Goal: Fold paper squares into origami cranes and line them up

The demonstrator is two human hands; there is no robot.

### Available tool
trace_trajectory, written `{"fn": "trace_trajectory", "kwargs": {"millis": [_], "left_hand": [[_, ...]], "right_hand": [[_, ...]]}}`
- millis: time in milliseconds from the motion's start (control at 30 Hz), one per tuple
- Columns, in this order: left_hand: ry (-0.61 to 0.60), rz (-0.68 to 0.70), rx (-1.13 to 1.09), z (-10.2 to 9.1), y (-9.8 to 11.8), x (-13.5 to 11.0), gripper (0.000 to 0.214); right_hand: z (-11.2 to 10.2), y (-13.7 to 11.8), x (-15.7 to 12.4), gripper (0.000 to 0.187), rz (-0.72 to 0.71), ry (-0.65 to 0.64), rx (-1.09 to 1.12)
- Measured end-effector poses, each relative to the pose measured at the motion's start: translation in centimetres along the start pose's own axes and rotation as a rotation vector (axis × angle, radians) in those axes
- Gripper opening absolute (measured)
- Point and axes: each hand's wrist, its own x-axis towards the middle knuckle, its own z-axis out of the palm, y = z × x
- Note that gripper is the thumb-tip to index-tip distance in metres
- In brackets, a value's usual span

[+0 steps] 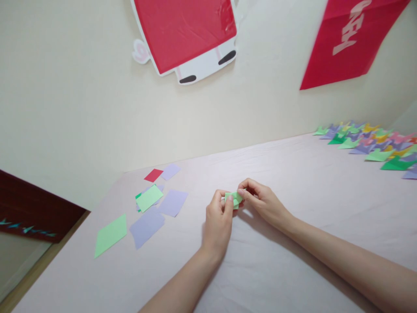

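Observation:
A small folded light green paper [233, 198] is pinched between both my hands over the middle of the pale pink table [293, 182]. My left hand [218, 221] grips its left side with thumb and fingers closed. My right hand [262, 202] pinches its right side from above. The paper is partly hidden by my fingertips.
Loose paper squares lie to the left: a green sheet [110, 234], lilac sheets [147, 226], a green-topped stack [149, 198] and a red square [153, 175]. Several folded coloured paper shapes [374, 145] crowd the far right. A cream wall carries red banners [352, 39].

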Motion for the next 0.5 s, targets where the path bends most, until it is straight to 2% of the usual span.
{"fn": "trace_trajectory", "kwargs": {"millis": [200, 367, 500], "left_hand": [[-0.015, 0.009, 0.051, -0.12, 0.46, 0.28, 0.028], [-0.028, -0.056, -0.066, -0.04, 0.19, 0.4, 0.028], [-0.059, -0.096, -0.106, 0.09, 0.08, 0.31, 0.029]], "right_hand": [[0.05, -0.05, 0.0, 0.023, 0.068, -0.044, 0.085], [-0.31, 0.17, 0.21, 0.026, 0.093, -0.054, 0.059], [-0.86, 0.32, 0.45, 0.029, 0.039, -0.025, -0.178]]}}
